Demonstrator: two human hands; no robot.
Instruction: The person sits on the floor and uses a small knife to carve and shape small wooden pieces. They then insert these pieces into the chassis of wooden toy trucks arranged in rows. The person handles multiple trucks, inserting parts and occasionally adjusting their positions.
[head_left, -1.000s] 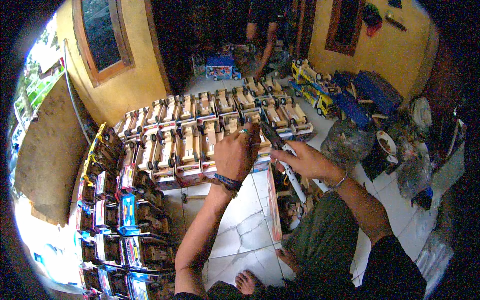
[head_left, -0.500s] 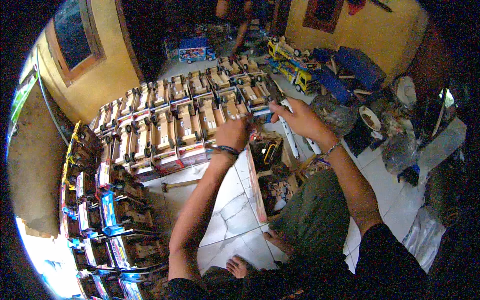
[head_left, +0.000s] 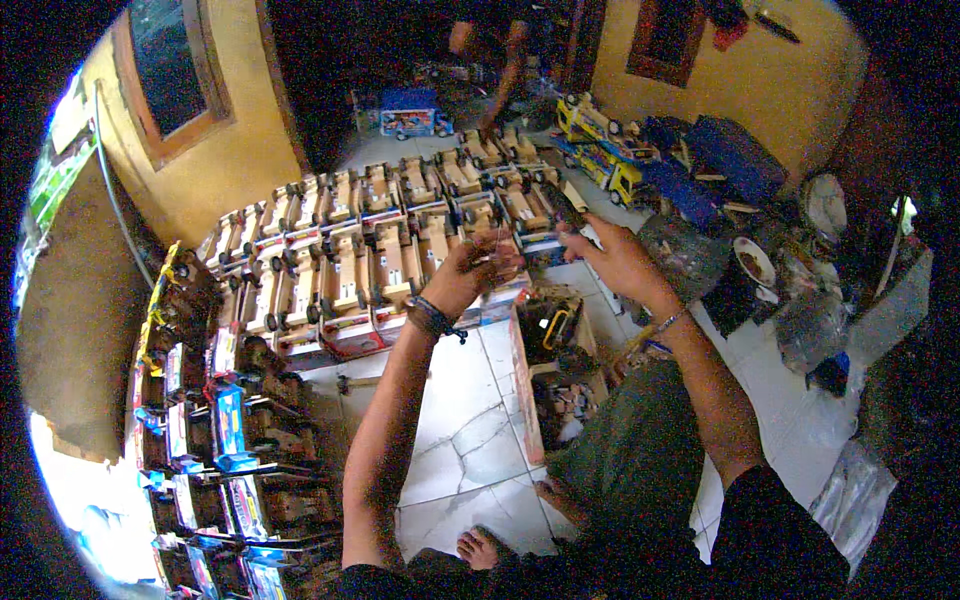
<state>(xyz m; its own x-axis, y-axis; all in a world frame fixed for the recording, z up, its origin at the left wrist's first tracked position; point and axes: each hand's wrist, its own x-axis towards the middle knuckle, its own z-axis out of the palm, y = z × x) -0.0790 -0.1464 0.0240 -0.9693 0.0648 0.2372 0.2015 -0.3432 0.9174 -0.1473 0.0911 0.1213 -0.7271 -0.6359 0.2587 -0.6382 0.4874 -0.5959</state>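
My left hand (head_left: 468, 274) is over the right end of the rows of upturned wooden toy trucks (head_left: 390, 258). Its fingers look loosely apart, slightly blurred, with nothing I can make out in them. Beyond the trucks' right end is my right hand (head_left: 625, 265), thumb and forefinger apart and no held thing visible. A dark, narrow piece (head_left: 563, 204) lies just past its fingertips. The trucks show bare wood undersides and black wheels. Below and between my hands stands an open wooden box (head_left: 522, 385) of scraps and small parts, including a yellow-framed piece (head_left: 562, 325).
More toy trucks (head_left: 235, 425) with printed sides are stacked at the left. Yellow trucks (head_left: 605, 170) and a blue one (head_left: 415, 115) stand at the back, near another person's arm (head_left: 512, 75). Plastic bags (head_left: 685, 255) and a white bowl (head_left: 752, 262) are at the right. A hammer-like tool (head_left: 375, 378) lies on the tiles.
My left hand's fingers have loosened from a closed shape. The pale, spotted strip beside my right hand no longer shows there. The whole view has shifted slightly.
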